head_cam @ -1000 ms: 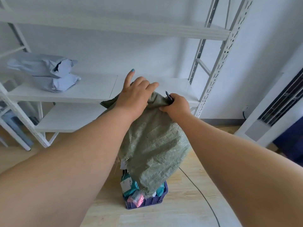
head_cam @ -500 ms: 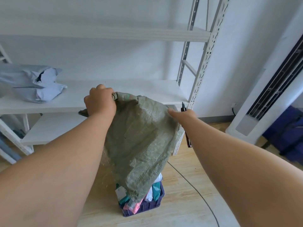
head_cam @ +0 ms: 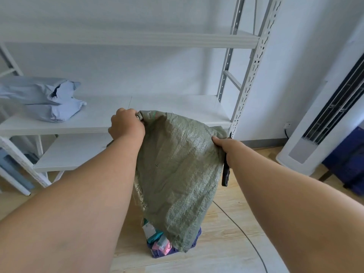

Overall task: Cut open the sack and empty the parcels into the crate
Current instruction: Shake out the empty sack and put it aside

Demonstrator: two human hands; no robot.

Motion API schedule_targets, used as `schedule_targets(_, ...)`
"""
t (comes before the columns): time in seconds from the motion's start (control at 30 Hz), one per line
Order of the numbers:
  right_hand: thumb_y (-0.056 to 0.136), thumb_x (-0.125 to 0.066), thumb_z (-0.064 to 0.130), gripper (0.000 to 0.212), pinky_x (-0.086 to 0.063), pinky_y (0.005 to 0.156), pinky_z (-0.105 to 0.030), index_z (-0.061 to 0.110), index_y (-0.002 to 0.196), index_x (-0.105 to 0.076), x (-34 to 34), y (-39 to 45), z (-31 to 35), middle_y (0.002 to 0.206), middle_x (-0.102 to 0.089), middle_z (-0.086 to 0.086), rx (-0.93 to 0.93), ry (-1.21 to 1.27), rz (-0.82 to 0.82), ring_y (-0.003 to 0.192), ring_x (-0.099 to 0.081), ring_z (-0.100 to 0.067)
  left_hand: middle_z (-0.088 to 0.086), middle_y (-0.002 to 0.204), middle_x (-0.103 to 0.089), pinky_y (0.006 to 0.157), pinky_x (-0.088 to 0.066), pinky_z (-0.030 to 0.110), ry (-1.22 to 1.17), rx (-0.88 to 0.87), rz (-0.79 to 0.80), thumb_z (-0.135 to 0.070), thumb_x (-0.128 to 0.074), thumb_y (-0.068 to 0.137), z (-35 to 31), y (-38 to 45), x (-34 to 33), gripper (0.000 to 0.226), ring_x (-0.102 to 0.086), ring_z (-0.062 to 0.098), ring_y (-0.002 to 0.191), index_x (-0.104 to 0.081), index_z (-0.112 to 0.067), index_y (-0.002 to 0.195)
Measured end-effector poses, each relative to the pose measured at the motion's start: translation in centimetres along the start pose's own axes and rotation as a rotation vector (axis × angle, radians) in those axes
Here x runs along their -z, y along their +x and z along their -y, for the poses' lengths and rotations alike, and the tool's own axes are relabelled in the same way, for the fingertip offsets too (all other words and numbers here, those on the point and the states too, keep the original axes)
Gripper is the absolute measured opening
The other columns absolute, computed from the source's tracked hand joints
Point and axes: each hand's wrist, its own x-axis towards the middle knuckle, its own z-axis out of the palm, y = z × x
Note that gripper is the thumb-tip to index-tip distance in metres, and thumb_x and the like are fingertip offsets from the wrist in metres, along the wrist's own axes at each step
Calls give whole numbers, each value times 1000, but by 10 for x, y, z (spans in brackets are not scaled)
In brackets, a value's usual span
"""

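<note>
White metal shelving (head_cam: 197, 39) behind; left hand (head_cam: 126, 128) and right hand (head_cam: 226, 147) grip the green woven sack (head_cam: 177, 164) upside down, fingers curled into cloth, colourful parcels (head_cam: 157, 236) mostly in the purple plastic crate (head_cam: 157, 253) (nearly done, I'd say).

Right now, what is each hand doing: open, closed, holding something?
Left hand: closed, gripping the top corner of the green sack.
Right hand: closed, pinching the sack's other corner, with a black cutter held in the same hand.
</note>
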Motion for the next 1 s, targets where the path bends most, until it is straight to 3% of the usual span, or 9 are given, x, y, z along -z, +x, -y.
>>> schedule_targets(0.1,75,-74,54,83,-45,103,-50,5,137,-49,4,23,-2,126,-60,-13,41,23,-27,116,-58,-34,10,97,-54,77,-51,41,-27,19,18,-14,-58,90,6,7,-5,13,-56,34,93,-67,-13,98)
schedule_targets(0.17,67,-81,54,81,-51,97,-50,6,128,-57,2,20,-1,116,-67,-11,1,142,9,106,-65,-33,11,100,-59,70,-48,37,-85,45,43,-13,-60,88,9,11,-7,15,-58,35,93,-68,-12,101)
schedule_targets(0.27,74,-81,42,49,-55,92,-45,8,105,-66,-2,-2,1,90,-72,-6,12,272,113,89,-70,-26,11,102,-63,67,-45,33,-156,80,68,-14,-64,89,13,13,-10,18,-60,33,93,-68,-13,106)
schedule_targets(0.43,79,-78,38,52,-53,94,-47,8,117,-62,-3,-6,8,98,-71,-7,32,333,155,98,-68,-28,11,106,-65,70,-45,33,-163,111,55,-15,-64,90,23,20,-6,23,-60,34,96,-67,-12,112)
schedule_targets(0.6,71,-77,57,70,-50,97,-48,8,118,-58,-3,-9,7,111,-67,-9,40,324,17,104,-64,-30,12,108,-59,75,-50,38,-71,66,63,-24,-63,90,36,18,-6,25,-59,37,96,-66,-11,112)
schedule_targets(0.7,60,-71,72,91,-50,95,-46,8,123,-55,3,8,10,106,-65,-8,77,258,-152,99,-62,-32,13,109,-55,72,-47,37,-47,47,69,-27,-61,92,43,14,-7,24,-59,37,96,-67,-11,109)
schedule_targets(0.83,86,-59,59,57,-45,77,-36,7,103,-44,16,-15,21,73,-46,-6,174,146,-321,66,-47,-23,13,108,-53,66,-41,34,-52,-14,63,-28,-60,93,46,7,-10,20,-57,37,91,-68,-13,103)
schedule_targets(0.93,91,-54,54,50,-45,71,-34,5,101,-57,33,-6,20,70,-50,-5,239,43,-427,72,-54,-26,14,103,-54,65,-40,34,-57,-66,101,-29,-60,93,37,1,-14,20,-56,36,86,-68,-11,100)
schedule_targets(1.0,87,-58,57,53,-49,74,-36,6,103,-58,42,-8,19,82,-59,-7,274,-185,-504,83,-60,-28,14,103,-54,66,-40,34,-62,-58,90,-27,-59,93,25,-2,-15,22,-55,35,85,-67,-8,102)
